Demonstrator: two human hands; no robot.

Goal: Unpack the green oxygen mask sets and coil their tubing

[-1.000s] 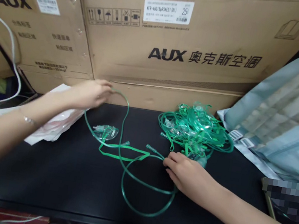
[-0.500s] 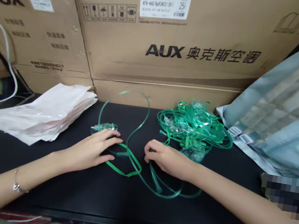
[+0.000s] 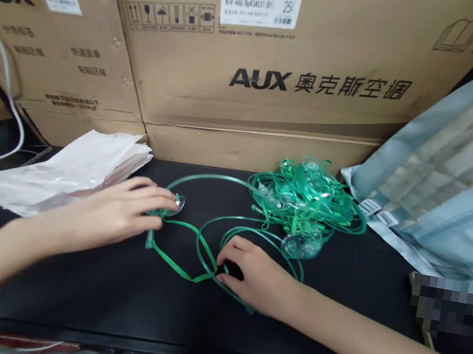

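Cardboard boxes [image 3: 179, 83] back a black table [image 3: 98, 299], with white packets [image 3: 70, 167] far left. One mask [image 3: 177, 206], centre-left, is separate, its nearby tubing [image 3: 218, 177] only loosely looped; a green heap [image 3: 306, 195], far right, lies tangled, unsorted. The left hand [image 3: 122, 206] spreads over the mask; the right hand [image 3: 256, 274] curls by the strap [image 3: 176, 268]. Whether either grips, I cannot tell.
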